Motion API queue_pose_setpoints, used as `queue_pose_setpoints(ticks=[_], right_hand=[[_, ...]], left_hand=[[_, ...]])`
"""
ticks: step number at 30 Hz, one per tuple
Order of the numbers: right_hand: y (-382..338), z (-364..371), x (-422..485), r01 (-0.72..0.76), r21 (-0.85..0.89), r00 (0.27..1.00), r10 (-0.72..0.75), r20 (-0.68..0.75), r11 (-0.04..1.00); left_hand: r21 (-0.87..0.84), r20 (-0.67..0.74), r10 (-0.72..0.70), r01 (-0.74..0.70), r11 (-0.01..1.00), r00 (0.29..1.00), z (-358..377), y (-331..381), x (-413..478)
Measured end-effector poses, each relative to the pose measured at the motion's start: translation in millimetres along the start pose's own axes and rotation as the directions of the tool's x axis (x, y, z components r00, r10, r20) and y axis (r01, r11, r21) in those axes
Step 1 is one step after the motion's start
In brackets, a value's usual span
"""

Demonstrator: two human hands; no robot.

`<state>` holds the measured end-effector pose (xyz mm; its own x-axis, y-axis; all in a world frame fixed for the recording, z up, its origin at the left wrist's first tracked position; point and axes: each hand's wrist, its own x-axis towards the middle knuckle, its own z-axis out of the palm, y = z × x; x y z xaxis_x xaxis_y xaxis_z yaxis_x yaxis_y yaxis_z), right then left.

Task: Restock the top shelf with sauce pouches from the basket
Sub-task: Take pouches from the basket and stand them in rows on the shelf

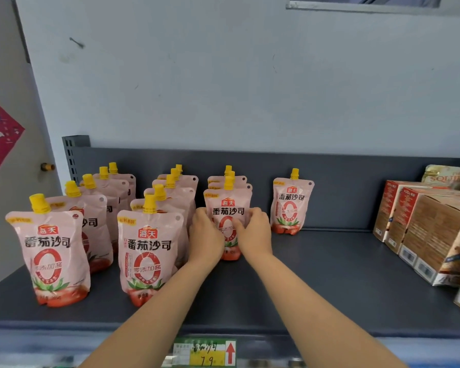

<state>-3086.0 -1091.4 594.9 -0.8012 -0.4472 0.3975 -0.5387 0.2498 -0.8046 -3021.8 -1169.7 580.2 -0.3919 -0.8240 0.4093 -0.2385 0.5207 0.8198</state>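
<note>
Grey top shelf carrying rows of pink tomato sauce pouches, both hands on one.

Brown cartons line the shelf's right end. Pouches stand upright in three rows at left and centre, with a lone pouch further right. The left hand and right hand clasp the sides of the front pouch of the third row. A price label hangs on the shelf's front edge.

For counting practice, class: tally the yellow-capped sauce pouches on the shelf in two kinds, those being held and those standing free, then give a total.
Held pouch, gripped by left hand and right hand: 1
Free-standing pouches: 13
Total: 14
</note>
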Motion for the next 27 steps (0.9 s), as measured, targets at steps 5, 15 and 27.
queue_pose_setpoints(ticks=[5,15,27], right_hand=[[1,0,-2,-0.002,0.036,1.000,0.002,0.002,0.999],[7,9,-3,0.021,0.032,0.999,-0.022,0.033,0.999],[10,6,-10,0.042,-0.010,0.996,-0.041,0.077,0.999]], left_hand=[[0.177,0.162,0.051,-0.080,0.981,0.986,1,2,-14],[0.322,0.245,0.065,-0.145,0.935,0.967,0,-2,-19],[0.305,0.257,0.068,-0.148,0.941,0.964,-6,-2,-15]])
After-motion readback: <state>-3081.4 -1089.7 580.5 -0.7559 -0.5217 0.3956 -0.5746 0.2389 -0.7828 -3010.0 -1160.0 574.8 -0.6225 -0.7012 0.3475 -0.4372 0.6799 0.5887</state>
